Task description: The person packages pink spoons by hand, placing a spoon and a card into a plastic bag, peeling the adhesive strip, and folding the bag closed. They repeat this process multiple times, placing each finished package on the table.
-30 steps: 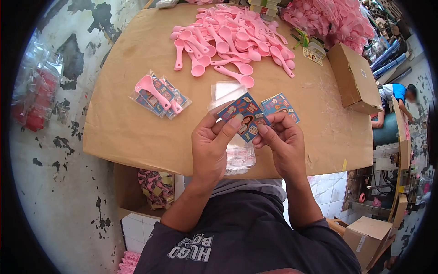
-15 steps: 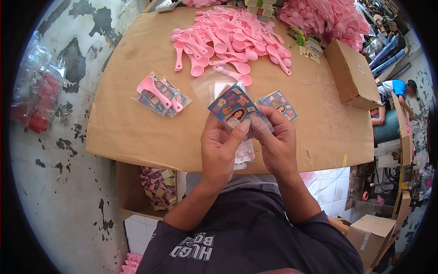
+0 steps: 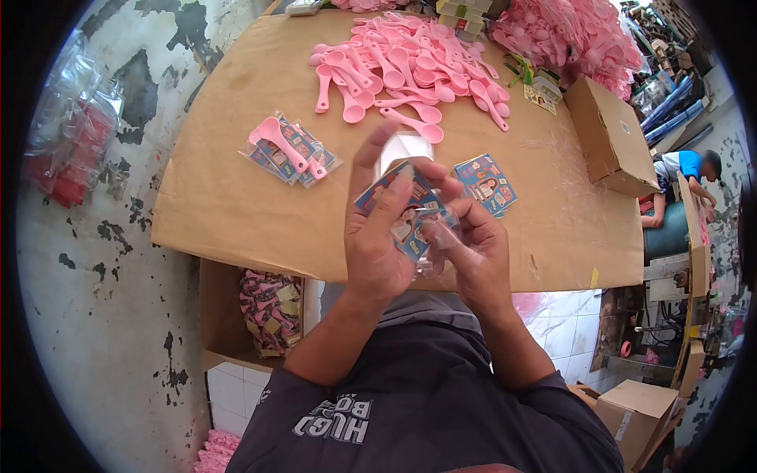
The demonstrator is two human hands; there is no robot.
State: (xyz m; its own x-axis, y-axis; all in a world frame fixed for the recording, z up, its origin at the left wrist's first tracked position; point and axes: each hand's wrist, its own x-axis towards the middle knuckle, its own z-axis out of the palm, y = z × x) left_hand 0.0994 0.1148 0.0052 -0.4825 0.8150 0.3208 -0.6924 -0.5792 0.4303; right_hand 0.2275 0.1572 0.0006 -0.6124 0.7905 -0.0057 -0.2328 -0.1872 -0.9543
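Note:
In front of my chest, my left hand [image 3: 377,240] grips a blue printed card [image 3: 412,246], thumb across its face and index finger raised. My right hand [image 3: 482,252] pinches a clear plastic bag [image 3: 448,236] at the card's lower right corner. Behind my left fingers lies a white piece [image 3: 406,147] on the table. Right of my hands rests a small stack of similar cards [image 3: 487,183]. To the left, clear packets with cards hold or carry pink measuring spoons [image 3: 277,140]. A large heap of pink spoons [image 3: 402,67] lies beyond my hands.
The brown-covered table [image 3: 229,213] has a cardboard box [image 3: 603,138] on its right edge. Bagged pink spoons [image 3: 564,35] are piled at the back right. Below the left edge, an open carton [image 3: 225,315] contains packed items. A co-worker [image 3: 682,169] sits at far right.
My left fingers have lifted and shifted over the card, which has turned and dropped slightly. My right hand stays at the card's corner with the plastic. The view has shifted slightly.

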